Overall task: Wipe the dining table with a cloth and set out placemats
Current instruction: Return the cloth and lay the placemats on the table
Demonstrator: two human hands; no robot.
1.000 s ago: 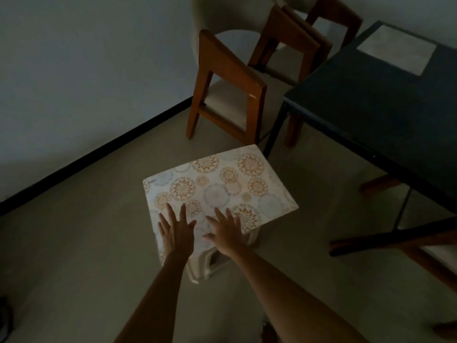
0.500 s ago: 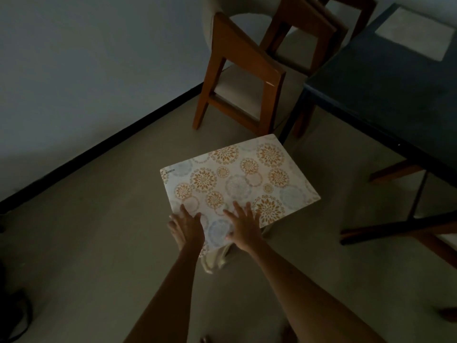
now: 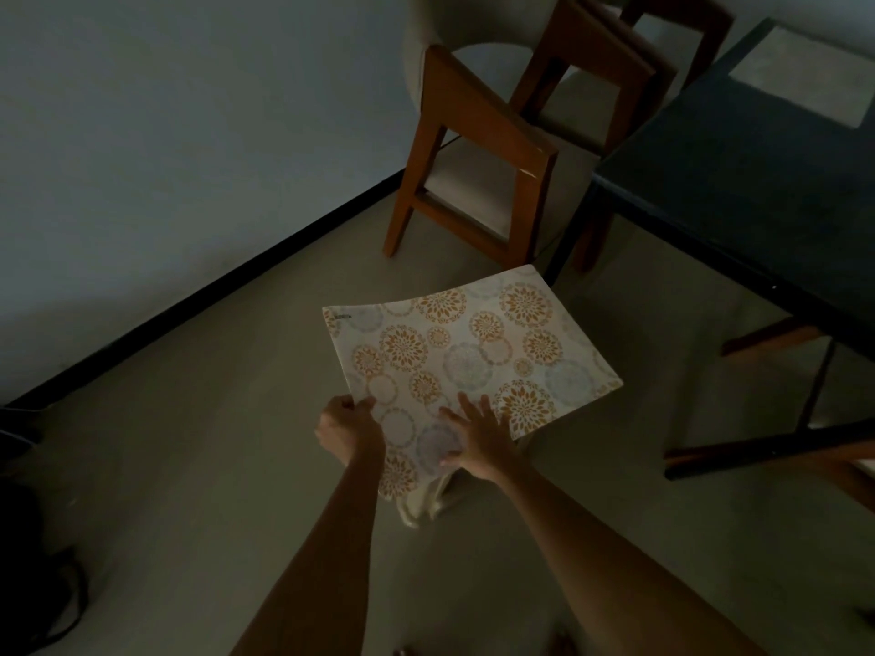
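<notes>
My left hand (image 3: 349, 430) pinched the near left corner of the thin cream placemat printed with orange and blue rosettes (image 3: 466, 359); my right hand (image 3: 478, 440) lay flat on it, fingers straight. It sat on a pale plastic stool (image 3: 428, 497), sagging, so I judged it light, bendy and best lifted by its edges. Beyond lay the beige floor (image 3: 213, 442), brown wooden chairs (image 3: 478, 149) and the dark table (image 3: 738, 172).

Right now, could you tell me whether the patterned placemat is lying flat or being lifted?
Being lifted: the placemat curves upward, its near-left edge gripped by the left hand.
</notes>
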